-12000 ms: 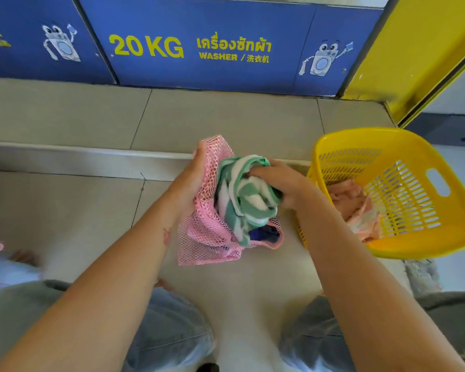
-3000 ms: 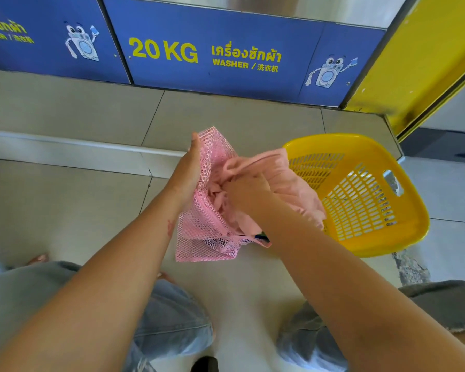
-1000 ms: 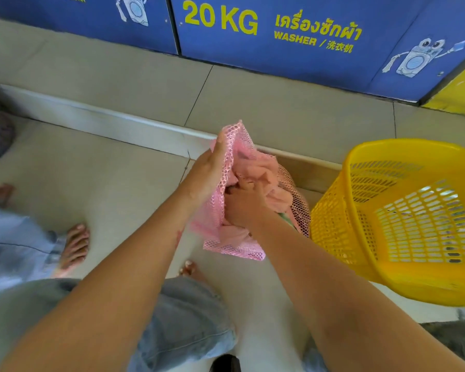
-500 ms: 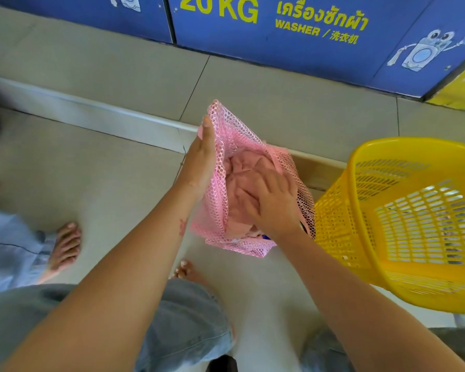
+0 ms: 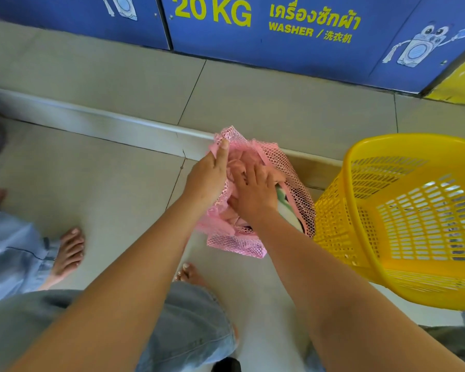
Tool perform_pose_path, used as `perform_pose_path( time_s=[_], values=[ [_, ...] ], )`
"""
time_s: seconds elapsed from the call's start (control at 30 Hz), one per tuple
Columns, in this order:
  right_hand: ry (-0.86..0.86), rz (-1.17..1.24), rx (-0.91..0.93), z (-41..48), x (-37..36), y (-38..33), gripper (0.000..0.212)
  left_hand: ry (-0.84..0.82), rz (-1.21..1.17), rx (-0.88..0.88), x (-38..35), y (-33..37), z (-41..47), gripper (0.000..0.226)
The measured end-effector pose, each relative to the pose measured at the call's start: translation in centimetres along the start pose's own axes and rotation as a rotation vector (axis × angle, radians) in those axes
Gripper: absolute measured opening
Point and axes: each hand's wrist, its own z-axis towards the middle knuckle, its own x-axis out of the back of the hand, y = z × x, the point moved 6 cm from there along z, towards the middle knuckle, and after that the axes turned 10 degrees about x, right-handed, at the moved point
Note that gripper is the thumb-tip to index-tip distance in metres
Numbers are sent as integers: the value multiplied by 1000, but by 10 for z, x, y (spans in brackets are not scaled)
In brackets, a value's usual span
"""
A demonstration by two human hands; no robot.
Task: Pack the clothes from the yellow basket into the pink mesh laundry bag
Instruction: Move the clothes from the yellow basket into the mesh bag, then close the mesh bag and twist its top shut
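1. Pink mesh bag [image 5: 236, 245], soft and open-weave, bulges over the tiled floor [image 5: 105, 183], just beside the yellow basket [image 5: 333, 210].
2. Left hand [image 5: 208, 178] grips the bag's left rim.
3. Right hand [image 5: 255, 191], fingers spread, presses down on a crumpled pink garment [image 5: 238, 159] inside the bag.
4. Striped green-and-white cloth [image 5: 285, 208] shows at the bag's mouth, by the right wrist.
5. Rigid plastic with slotted walls, the basket sits tilted.

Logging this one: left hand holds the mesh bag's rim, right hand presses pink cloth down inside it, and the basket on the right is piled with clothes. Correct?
Not quite. The head view shows no clothes in the basket. The rest stands: the left hand grips the bag by its rim and the right hand presses the pink cloth inside.
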Motion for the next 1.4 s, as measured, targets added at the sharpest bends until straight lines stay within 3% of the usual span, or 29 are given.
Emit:
perform_pose_path(
  time_s=[0.17,0.3,0.4,0.53,0.7,0.87,1.0,1.2,1.33,1.4],
  values=[
    [-21,53,-19,25,-3,5,79,34,14,37,7,-1,16,66],
    [389,420,88,1,27,9,44,50,1,50,7,-1,23,68],
    [627,434,-82,-3,58,32,29,37,-10,40,-2,-2,25,68],
    [493,286,-209,22,63,57,49,37,2,29,-9,-1,25,64],
    [352,123,-40,22,39,80,46,25,61,26,-16,-2,29,63],
    [414,152,17,34,53,69,34,47,117,-29,-24,4,27,59],
    [382,17,-41,43,59,72,21,45,127,-23,-23,3,30,64],
    [309,-106,-10,36,70,85,26,50,186,-70,-25,5,24,59],
    [441,-75,-54,30,85,88,30,-16,311,-145,-26,4,12,60],
    [506,-67,-120,24,97,94,32,-71,416,-144,-29,-5,10,49]
  ],
)
